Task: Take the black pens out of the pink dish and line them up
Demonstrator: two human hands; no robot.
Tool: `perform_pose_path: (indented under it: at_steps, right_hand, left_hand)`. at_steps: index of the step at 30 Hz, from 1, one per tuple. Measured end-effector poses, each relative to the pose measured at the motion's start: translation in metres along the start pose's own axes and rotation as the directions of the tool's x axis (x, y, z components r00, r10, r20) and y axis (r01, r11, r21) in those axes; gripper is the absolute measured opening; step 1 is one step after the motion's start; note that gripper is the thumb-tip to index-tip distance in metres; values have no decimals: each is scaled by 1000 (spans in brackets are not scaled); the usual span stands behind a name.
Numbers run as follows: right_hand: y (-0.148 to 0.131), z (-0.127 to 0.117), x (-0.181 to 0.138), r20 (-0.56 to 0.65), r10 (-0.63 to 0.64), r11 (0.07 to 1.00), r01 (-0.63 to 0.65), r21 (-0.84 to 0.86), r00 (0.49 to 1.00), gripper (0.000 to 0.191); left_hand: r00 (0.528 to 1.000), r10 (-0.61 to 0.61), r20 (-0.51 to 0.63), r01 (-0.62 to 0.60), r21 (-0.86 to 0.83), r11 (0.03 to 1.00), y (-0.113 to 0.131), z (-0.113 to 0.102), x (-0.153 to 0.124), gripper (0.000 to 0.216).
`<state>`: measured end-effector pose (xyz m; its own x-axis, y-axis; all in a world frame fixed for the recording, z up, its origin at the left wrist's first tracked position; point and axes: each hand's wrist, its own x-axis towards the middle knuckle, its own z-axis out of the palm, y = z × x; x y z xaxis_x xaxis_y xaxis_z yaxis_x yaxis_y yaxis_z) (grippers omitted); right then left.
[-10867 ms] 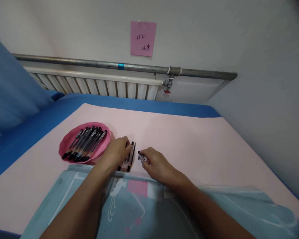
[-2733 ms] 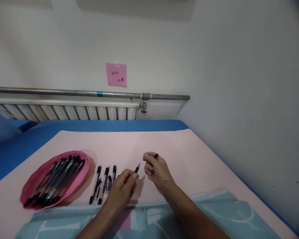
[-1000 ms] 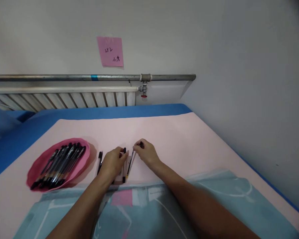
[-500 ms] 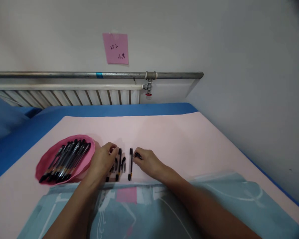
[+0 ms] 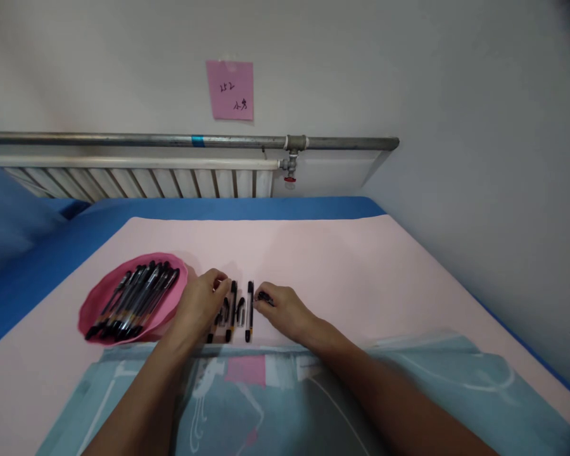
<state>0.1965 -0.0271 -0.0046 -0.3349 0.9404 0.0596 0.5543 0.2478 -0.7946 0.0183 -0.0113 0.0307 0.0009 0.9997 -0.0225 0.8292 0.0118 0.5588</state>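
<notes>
The right hand (image 5: 285,307) pinched a dark cap (image 5: 265,297) just beside the rightmost pen (image 5: 249,311) on the cloth (image 5: 351,285). The left hand (image 5: 202,301) curled near a second pen (image 5: 232,311), and whether it held anything could not be told. A loose cap (image 5: 240,311) lay between both pens, with the bowl (image 5: 92,301) of more pens (image 5: 137,301) further left

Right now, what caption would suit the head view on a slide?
Right hand grips a small dark piece; left hand beside pens, near a pink bowl.

Pink bowl (image 5: 99,294), black-tipped pens (image 5: 140,301), pale-pink mat (image 5: 323,253)
</notes>
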Motion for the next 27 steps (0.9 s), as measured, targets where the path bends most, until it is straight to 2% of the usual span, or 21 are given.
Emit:
perform_pose_path:
  at_steps: [9,14,19,24,27]
  right_hand:
    - [0,-1,2,44,-29,999,28,24,999,8]
    - [-4,-4,2,61,-2,993,9,-114,998,10]
    - [-5,-2,0,84,-54,972,72,-222,995,13]
    - [-6,-3,1,111,-47,977,69,-202,993,15]
    - [-5,-6,2,71,0,986,12,-169,997,14]
  left_hand:
    - [999,14,45,-14,-1,1000,1,3,-2,26]
    - [997,26,66,-25,-20,999,6,1,-6,26]
    - [997,40,69,-39,-26,999,7,3,-6,23]
    - [996,48,78,-47,-20,999,4,4,-4,24]
    - [994,57,92,-57,-3,998,2,5,-4,26]
